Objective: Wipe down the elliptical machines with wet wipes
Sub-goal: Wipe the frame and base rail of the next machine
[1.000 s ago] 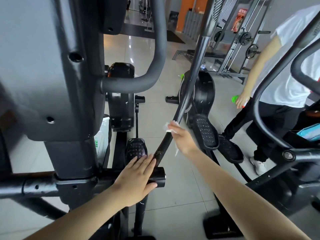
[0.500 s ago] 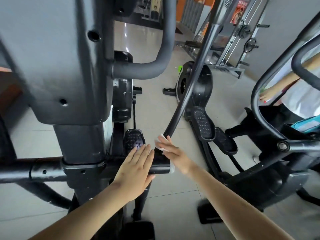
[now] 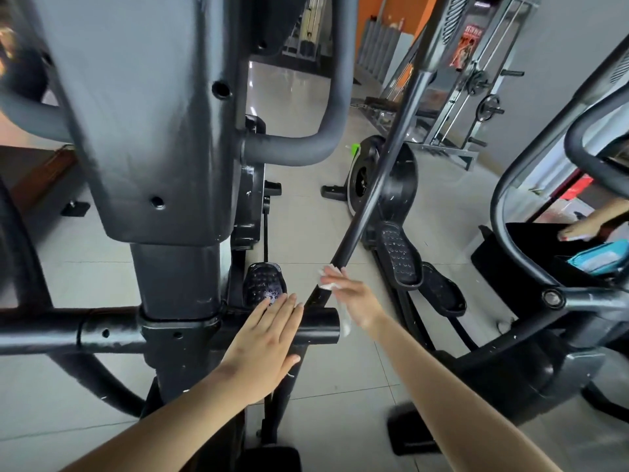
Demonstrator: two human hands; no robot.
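- Near elliptical machine [image 3: 146,114]: grey upright housing fills the left and centre of the view, with a curved padded handlebar [image 3: 306,151] coming off its right side.
- Tiled floor [image 3: 299,226]: pale and glossy, under all the machines.
- Second elliptical [image 3: 391,185]: black flywheel cover, standing beyond the first to the right of centre.
- Weight rack [image 3: 476,97]: far right background, against the grey wall.
- Swing arm [image 3: 384,158]: long black bar of the near machine, slanting from upper right down to the crossbar.
- Crossbar [image 3: 320,330]: black horizontal tube low on the near machine, open end pointing right.
- Foot pedals: one studded pedal [image 3: 263,284] just behind the crossbar, another [image 3: 396,257] on the second elliptical.
- Left hand [image 3: 269,338]: flat, fingers straight and together, palm resting on top of the crossbar and gripping nothing.
- Right hand [image 3: 354,294]: fingers nearly straight, pressing the wet wipe against the lower swing arm; thumb hidden.
- Wet wipe [image 3: 328,286]: white and crumpled, between the right fingers and the swing arm just above the crossbar, a loose end trailing by the wrist.
- Blue wipes pack [image 3: 599,258]: far right, well apart.
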